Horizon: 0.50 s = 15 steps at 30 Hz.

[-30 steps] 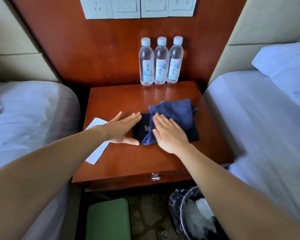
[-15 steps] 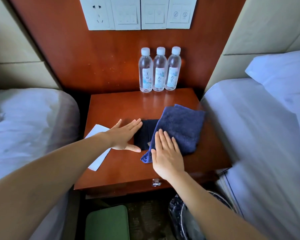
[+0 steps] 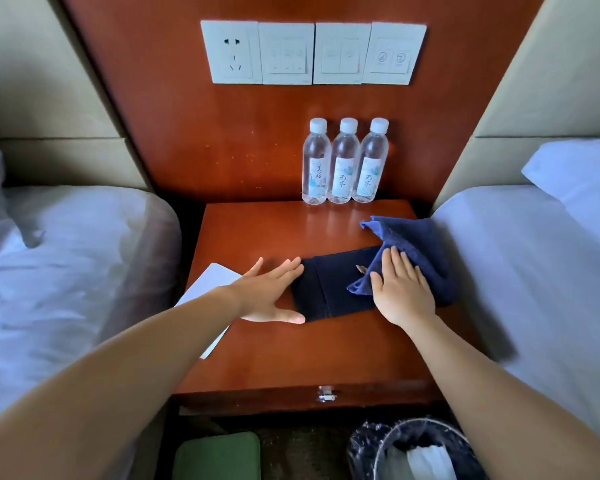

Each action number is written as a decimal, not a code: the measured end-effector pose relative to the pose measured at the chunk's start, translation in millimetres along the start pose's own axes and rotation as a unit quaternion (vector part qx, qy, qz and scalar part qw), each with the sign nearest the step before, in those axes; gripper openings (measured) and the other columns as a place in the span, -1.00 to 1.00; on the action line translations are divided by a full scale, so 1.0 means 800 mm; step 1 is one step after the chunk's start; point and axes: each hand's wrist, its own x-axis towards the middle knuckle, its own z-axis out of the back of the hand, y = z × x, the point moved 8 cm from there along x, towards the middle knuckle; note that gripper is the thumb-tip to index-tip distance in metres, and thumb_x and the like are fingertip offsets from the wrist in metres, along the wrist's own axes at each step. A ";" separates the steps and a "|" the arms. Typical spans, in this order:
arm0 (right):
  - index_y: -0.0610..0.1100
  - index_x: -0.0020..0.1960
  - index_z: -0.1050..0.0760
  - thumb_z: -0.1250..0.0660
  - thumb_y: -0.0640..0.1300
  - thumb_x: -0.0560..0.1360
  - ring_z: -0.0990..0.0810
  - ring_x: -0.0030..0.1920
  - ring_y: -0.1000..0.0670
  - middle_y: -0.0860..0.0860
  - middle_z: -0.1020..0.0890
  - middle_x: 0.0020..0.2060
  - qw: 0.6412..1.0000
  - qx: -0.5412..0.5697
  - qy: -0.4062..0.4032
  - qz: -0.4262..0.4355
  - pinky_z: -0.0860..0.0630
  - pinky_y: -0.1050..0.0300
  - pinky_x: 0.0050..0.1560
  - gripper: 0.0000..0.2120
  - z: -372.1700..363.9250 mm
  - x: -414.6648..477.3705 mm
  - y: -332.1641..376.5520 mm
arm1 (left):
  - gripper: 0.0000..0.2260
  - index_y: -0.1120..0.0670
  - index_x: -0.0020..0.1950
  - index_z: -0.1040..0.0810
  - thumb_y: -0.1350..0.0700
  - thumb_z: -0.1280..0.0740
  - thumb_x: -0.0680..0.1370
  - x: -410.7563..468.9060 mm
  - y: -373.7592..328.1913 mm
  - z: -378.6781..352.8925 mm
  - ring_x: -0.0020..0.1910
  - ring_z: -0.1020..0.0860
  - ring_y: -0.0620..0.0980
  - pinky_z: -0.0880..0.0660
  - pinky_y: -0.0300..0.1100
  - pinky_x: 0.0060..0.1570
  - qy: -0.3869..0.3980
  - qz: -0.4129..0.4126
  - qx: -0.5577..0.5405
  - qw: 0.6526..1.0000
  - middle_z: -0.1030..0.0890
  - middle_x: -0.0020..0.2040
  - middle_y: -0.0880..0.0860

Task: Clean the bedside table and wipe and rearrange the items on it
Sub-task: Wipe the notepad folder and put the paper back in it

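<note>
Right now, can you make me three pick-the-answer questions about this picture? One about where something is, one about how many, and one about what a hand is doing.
1. Where on the bedside table do the water bottles stand?
A. at its front edge
B. at its back
C. lying in its middle

2. How many water bottles are there?
A. two
B. three
C. five

3. What is the right hand doing?
A. lying flat on the blue cloth
B. gripping a bottle
C. making a fist in the air

Answers:
1 B, they stand in a row by the wall panel.
2 B, three white caps show.
3 A, its fingers are straight on the cloth.
</note>
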 end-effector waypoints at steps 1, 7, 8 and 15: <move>-0.19 0.59 0.07 0.14 0.08 0.65 0.01 0.58 -0.05 -0.10 -0.02 0.59 1.000 0.002 0.010 -0.011 0.03 -0.03 0.56 -0.40 0.002 0.007 0.001 | -0.11 -0.01 0.61 0.21 -0.40 -0.17 0.51 0.000 -0.001 -0.002 0.57 0.21 -0.14 0.31 0.09 0.52 -0.009 0.002 -0.009 1.000 0.26 0.59 -0.11; -0.17 0.60 0.12 0.10 0.04 0.66 0.10 0.58 -0.03 -0.06 0.04 0.59 0.999 0.008 0.025 0.034 0.14 -0.03 0.54 -0.42 -0.002 0.008 0.061 | -0.03 0.03 0.58 0.32 -0.50 0.04 0.40 -0.004 0.003 -0.015 0.55 0.33 -0.04 0.31 0.19 0.49 -0.039 0.047 0.014 0.998 0.34 0.58 -0.01; -0.16 0.60 0.13 0.11 0.05 0.66 0.11 0.58 -0.03 -0.05 0.05 0.60 0.999 0.007 0.021 0.049 0.15 -0.03 0.54 -0.42 -0.003 0.006 0.072 | 0.01 0.05 0.58 0.34 -0.53 0.07 0.36 -0.005 0.006 -0.016 0.54 0.34 -0.03 0.30 0.21 0.49 -0.040 0.058 0.013 0.997 0.33 0.58 0.00; -0.10 0.61 0.14 0.09 0.04 0.67 0.11 0.58 0.01 0.01 0.07 0.60 0.989 0.018 0.024 0.148 0.15 -0.01 0.55 -0.43 -0.006 -0.009 0.143 | 0.03 0.09 0.58 0.32 -0.50 -0.10 0.42 -0.003 0.006 -0.007 0.55 0.32 -0.06 0.32 0.28 0.45 -0.030 0.079 0.024 0.996 0.29 0.59 -0.02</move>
